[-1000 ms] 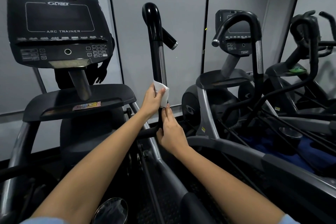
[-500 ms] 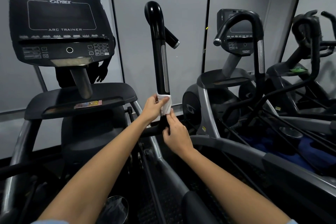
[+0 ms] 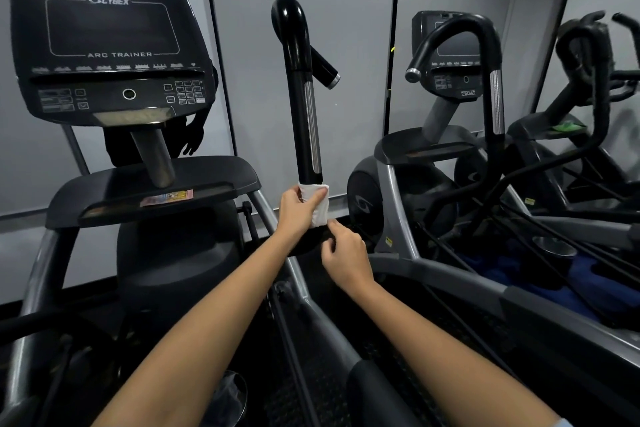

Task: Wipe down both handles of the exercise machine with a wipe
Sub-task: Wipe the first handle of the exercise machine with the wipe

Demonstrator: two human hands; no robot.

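Left hand (image 3: 297,210) fingers clamp the wipe (image 3: 318,204) round the handle (image 3: 304,121) base for full contact — right hand (image 3: 343,253) (fingers loosely curled, holding nothing) steadies the bar below.

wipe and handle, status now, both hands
Left hand clamps white wipe around base of upright handle. Right hand just below, empty, fingers loose. Nothing blocking.
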